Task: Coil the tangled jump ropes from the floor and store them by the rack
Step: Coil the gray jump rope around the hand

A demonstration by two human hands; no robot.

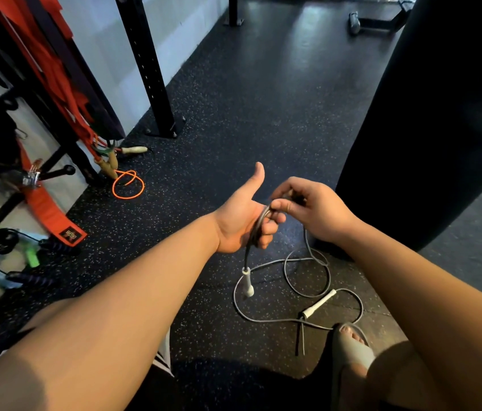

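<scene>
A grey jump rope (322, 274) with white handles lies partly looped on the speckled black floor. My left hand (244, 216) holds several turns of it wound round the palm, fingers curled over them, thumb up. One white handle (247, 282) hangs below that hand. My right hand (308, 207) pinches the cord just above the left fingers. The second white handle (319, 304) lies on the floor near my sandalled foot. An orange rope (128, 183) with wooden handles lies by the rack (148, 69).
A black punching bag (429, 114) stands close on the right. Red straps (56, 75) hang on the rack at left. A coiled black rope with dark handles (26, 262) and a green-handled rope (31, 256) lie at the left edge. My right foot (352, 345) is beside the cord.
</scene>
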